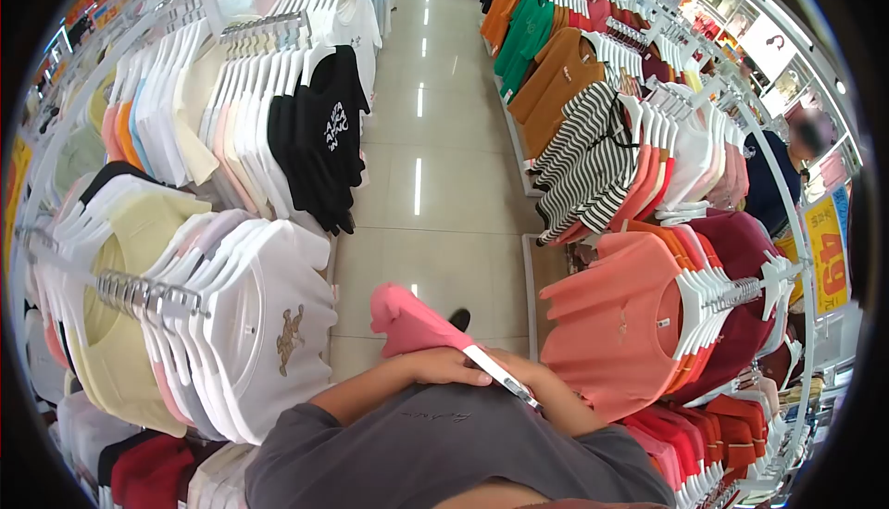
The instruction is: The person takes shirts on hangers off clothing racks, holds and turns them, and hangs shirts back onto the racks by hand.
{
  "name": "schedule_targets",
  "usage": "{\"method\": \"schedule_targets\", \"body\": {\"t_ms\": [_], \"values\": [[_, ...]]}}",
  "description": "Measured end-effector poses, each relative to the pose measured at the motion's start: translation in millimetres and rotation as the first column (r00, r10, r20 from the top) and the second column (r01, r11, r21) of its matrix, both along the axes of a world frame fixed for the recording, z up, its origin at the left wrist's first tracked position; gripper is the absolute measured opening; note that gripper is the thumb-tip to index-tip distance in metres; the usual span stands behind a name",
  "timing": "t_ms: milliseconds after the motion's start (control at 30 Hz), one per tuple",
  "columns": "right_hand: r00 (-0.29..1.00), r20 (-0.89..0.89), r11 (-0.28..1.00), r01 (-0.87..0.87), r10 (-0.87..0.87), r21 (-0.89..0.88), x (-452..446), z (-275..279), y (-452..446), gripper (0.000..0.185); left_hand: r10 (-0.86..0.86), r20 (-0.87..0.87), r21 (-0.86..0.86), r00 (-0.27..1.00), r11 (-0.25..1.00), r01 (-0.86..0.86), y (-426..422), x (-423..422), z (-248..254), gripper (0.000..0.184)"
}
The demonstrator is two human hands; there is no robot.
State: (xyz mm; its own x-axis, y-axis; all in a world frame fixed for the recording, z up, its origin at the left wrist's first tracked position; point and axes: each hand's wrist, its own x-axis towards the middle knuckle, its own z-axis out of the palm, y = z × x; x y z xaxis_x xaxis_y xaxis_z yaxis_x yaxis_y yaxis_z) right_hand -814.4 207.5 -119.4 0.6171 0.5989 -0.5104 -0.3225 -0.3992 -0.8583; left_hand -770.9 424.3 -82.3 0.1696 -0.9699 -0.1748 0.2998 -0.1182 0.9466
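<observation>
A tiled floor (384, 194) is running forward between two banks of hanging clothes. The person is wearing a grey shirt (435, 453) and standing in this aisle. A coral top (607, 301) is hanging near the right arm; a white top (269, 324) is hanging beside the left arm. The pink garment (412, 319) is lying in front of the waist, between the two banks and apart from both. The left hand (443, 365) is lying over the cloth, apparently grasping it, its fingers reaching the white hanger (491, 370). The right hand (519, 367) is sitting behind the hanger, partly hidden; whether it is gripping cannot be told. The metal hook (533, 403) is pointing back toward the body, free of any rail.

Judgement: the step in hand is the handling of one hanger-mounted garment, off the rails. The next move is calling for a secure hold on hanger and cloth together, keeping the hook clear of the shirt.
</observation>
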Motion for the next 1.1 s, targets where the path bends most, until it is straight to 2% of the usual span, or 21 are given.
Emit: {"method": "schedule_targets", "body": {"t_ms": [33, 67, 100, 167, 200, 267, 300, 367, 400, 433, 500, 533, 633, 800, 967, 1033, 1067, 1100], "values": [[0.998, -0.056, 0.999, 0.002, 0.0, 0.035, 12.8, -1.4, 3.0, 0.069, 0.036, -0.002, -0.008, 0.999, 0.999, -0.036, 1.5, 8.5, -0.3, 0.053], [0.987, -0.155, 0.999, 0.047, -0.05, -0.024, 23.9, 1.3, 3.3, 0.069, 0.07, -0.002, -0.015, 0.998, 0.997, -0.07, 2.3, 17.9, 0.0, 0.054], [0.986, -0.157, 0.999, 0.053, -0.054, -0.012, 40.5, -2.4, 1.8, 0.069, 0.065, -0.002, -0.003, 0.998, 0.998, -0.065, 3.1, 28.2, 4.3, 0.054], [0.971, -0.218, 0.99, -0.069, 0.095, 0.124, 76.4, -15.6, -4.3, 0.061, 0.145, 0.021, 0.076, 0.989, 0.986, -0.146, 2.8, 53.9, 13.8, 0.055], [0.972, -0.212, 0.988, -0.067, 0.096, 0.138, 93.8, -23.9, -8.0, 0.061, 0.142, 0.028, 0.09, 0.99, 0.986, -0.144, 0.1, 67.5, 8.8, 0.055], [0.907, -0.376, 0.945, -0.063, 0.188, 0.32, 131.9, -37.2, -13.2, 0.066, 0.228, -0.075, 0.048, 0.971, 0.973, -0.225, -5.0, 94.0, -6.0, 0.056], [0.911, -0.364, 0.937, -0.064, 0.195, 0.342, 150.9, -31.9, -14.3, 0.066, 0.228, -0.061, 0.07, 0.972, 0.972, -0.223, -7.8, 110.2, -5.6, 0.056], [0.937, -0.157, 0.89, -0.23, 0.312, 0.393, 190.0, -7.0, -18.4, 0.061, 0.287, -0.095, 0.077, 0.953, 0.957, -0.281, -16.1, 142.9, 2.8, 0.053], [0.804, -0.537, 0.899, 0.008, 0.256, 0.439, 212.9, 2.0, -22.9, 0.056, 0.295, -0.124, 0.148, 0.947, 0.949, -0.277, -20.0, 158.7, 22.4, 0.054], [0.9, -0.282, 0.882, -0.192, 0.334, 0.43, 225.1, -20.7, -27.3, 0.056, 0.286, -0.115, 0.177, 0.951, 0.948, -0.264, -23.4, 173.2, 25.3, 0.054], [0.933, -0.229, 0.914, -0.184, 0.278, 0.361, 256.8, -40.2, -42.3, 0.049, 0.245, -0.09, 0.069, 0.965, 0.968, -0.239, -34.0, 208.8, 23.9, 0.053], [0.935, -0.218, 0.923, -0.2, 0.28, 0.33, 272.9, -42.0, -45.5, 0.049, 0.262, -0.066, 0.093, 0.963, 0.962, -0.256, -39.2, 222.2, 21.3, 0.052], [0.917, -0.244, 0.932, -0.251, 0.316, 0.262, 320.8, -40.9, -49.9, 0.048, 0.277, 0.051, 0.083, 0.96, 0.956, -0.28, -54.0, 258.5, 20.2, 0.053], [0.879, -0.313, 0.928, -0.302, 0.36, 0.218, 375.4, -47.0, -54.8, 0.046, 0.231, 0.075, 0.09, 0.97, 0.967, -0.238, -66.5, 310.5, 16.2, 0.054], [0.87, -0.393, 0.955, -0.269, 0.296, 0.123, 434.6, -62.9, -62.6, 0.044, 0.172, 0.106, 0.026, 0.979, 0.984, -0.176, -73.4, 384.7, 9.0, 0.052], [0.884, -0.403, 0.971, -0.228, 0.238, 0.073, 463.4, -63.4, -68.0, 0.043, 0.093, 0.096, 0.069, 0.991, 0.993, -0.1, -77.8, 425.2, 13.1, 0.055], [0.922, -0.332, 0.976, -0.158, 0.201, 0.152, 479.6, -61.2, -73.1, 0.038, 0.073, 0.095, 0.028, 0.993, 0.997, -0.076, -79.4, 446.0, 4.1, 0.054], [0.925, -0.337, 0.981, -0.137, 0.177, 0.139, 495.3, -45.9, -75.0, 0.038, 0.054, 0.091, 0.014, 0.994, 0.998, -0.055, -80.8, 467.6, 0.7, 0.054]]}}
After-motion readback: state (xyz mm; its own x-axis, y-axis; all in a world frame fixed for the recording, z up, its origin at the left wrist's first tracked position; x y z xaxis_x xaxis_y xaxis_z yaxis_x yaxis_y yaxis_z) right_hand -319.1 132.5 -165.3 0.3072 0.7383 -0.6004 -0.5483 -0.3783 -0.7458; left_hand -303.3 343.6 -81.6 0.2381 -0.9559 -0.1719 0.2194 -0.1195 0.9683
